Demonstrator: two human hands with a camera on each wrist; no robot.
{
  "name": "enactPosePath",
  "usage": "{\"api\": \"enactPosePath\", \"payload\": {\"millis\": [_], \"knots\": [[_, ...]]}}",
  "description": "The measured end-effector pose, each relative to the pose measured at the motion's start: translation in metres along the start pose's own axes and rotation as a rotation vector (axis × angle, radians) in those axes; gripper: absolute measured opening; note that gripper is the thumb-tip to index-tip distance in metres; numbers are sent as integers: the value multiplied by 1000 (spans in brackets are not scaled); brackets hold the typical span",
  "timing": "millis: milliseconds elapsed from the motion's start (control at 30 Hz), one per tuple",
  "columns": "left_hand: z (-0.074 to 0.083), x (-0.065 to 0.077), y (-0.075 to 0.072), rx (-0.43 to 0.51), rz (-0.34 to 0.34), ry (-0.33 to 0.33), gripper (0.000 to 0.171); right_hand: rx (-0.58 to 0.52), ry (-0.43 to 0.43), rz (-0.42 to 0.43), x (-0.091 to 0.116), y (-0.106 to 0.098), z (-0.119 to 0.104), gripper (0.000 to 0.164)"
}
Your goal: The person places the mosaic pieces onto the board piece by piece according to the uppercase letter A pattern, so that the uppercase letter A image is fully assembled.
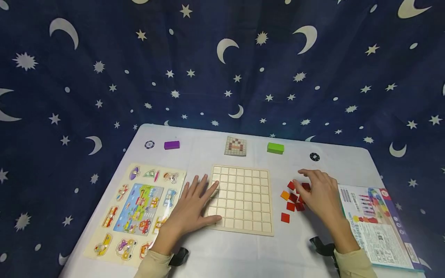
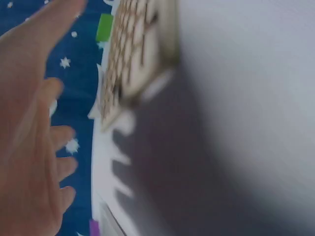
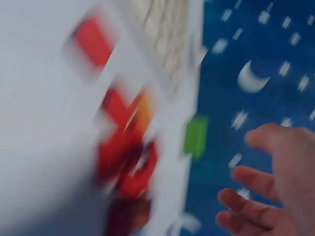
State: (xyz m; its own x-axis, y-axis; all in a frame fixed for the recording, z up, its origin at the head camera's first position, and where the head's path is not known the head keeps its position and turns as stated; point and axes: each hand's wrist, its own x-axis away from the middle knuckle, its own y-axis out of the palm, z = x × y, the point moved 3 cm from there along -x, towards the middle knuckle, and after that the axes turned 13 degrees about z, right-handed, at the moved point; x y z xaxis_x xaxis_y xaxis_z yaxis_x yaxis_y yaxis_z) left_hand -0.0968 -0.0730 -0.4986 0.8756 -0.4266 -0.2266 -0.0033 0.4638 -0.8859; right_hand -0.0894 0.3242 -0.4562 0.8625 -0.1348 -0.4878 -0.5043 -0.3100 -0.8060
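A square wooden grid board (image 1: 243,199) lies mid-table, its cells bare. My left hand (image 1: 189,210) spreads its fingers at the board's left edge, with thumb and index finger over the rim. Contact is hard to judge, and the left wrist view shows this hand (image 2: 24,147) holding nothing. To the right of the board, several red square tiles (image 1: 285,218) lie loosely grouped with an orange tile (image 1: 284,195). Over their right side hovers my right hand (image 1: 321,197), thumb and index finger apart, hiding some tiles. Nothing is held by that hand (image 3: 290,182) in the right wrist view.
A picture puzzle board (image 1: 139,208) lies left, partly under my left forearm. A printed box or booklet (image 1: 379,227) lies right. Along the back are a purple block (image 1: 172,145), a pattern card (image 1: 235,146), a green block (image 1: 275,148) and two round chips (image 1: 149,144).
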Motion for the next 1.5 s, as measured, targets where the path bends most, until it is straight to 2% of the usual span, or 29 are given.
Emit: {"api": "enactPosePath", "payload": {"millis": [133,267,500,667,867,967,1067,1200,1400,1500], "knots": [[-15,17,4,45,-50,-67,95,114,125,-125,0,14,45,42],[-21,23,3,56,-87,-96,84,156,180,-172,4,26,65,48],[-20,16,2,84,-117,-58,80,177,189,-178,2,27,64,43],[-20,16,2,95,-123,-47,76,175,194,-205,0,27,62,41],[-19,16,2,105,-129,-47,74,146,157,-113,-4,30,58,38],[-19,15,2,109,-134,-48,74,102,117,-78,-9,34,46,36],[-19,15,1,107,-132,-54,75,50,68,-84,-16,44,26,35],[-21,17,2,108,-127,-66,75,-1,-11,-116,-26,65,-9,34],[-23,19,5,129,-127,-87,74,-107,-197,-191,-38,101,-67,29],[-23,20,8,149,-125,-84,74,-137,-272,-222,-41,116,-86,25]]}}
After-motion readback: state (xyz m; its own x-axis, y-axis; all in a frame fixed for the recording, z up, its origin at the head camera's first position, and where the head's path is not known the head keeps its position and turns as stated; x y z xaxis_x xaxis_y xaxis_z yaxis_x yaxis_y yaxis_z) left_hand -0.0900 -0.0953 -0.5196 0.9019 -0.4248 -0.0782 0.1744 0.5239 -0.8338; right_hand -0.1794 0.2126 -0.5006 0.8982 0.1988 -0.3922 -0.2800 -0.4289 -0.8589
